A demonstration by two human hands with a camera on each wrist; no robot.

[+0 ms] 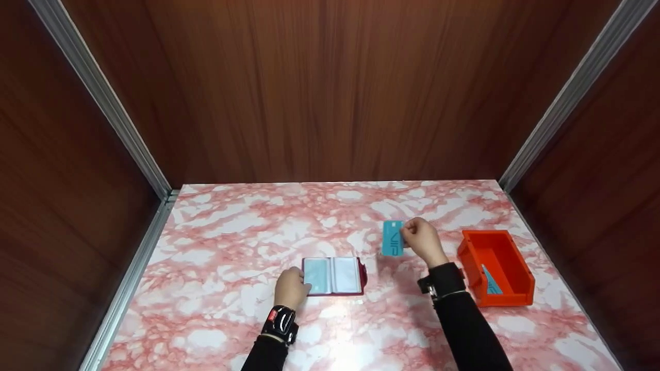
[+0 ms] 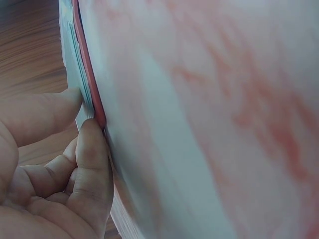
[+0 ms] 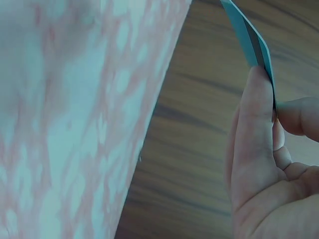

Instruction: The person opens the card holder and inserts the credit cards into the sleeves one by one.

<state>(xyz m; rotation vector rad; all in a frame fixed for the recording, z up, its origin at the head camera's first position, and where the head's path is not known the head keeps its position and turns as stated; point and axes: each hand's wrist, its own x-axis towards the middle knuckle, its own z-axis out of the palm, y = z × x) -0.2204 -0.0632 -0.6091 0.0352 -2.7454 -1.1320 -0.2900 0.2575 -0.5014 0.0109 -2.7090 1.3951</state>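
A card holder with a dark red cover lies spread on the table, its clear sleeves facing up. The left page looks light blue, the right one whitish. My left hand pinches the holder's left edge between thumb and finger; in the left wrist view the stacked sleeves show beside the red cover. Up and to the right of the holder, my right hand pinches a blue VIP card by its right edge. The right wrist view shows a dark stripe on the card's back.
An orange bin stands at the right of the table, beside the right wrist, with another blue card leaning inside. The table has a red and white marbled top. Brown wood-grain panels enclose the back and sides.
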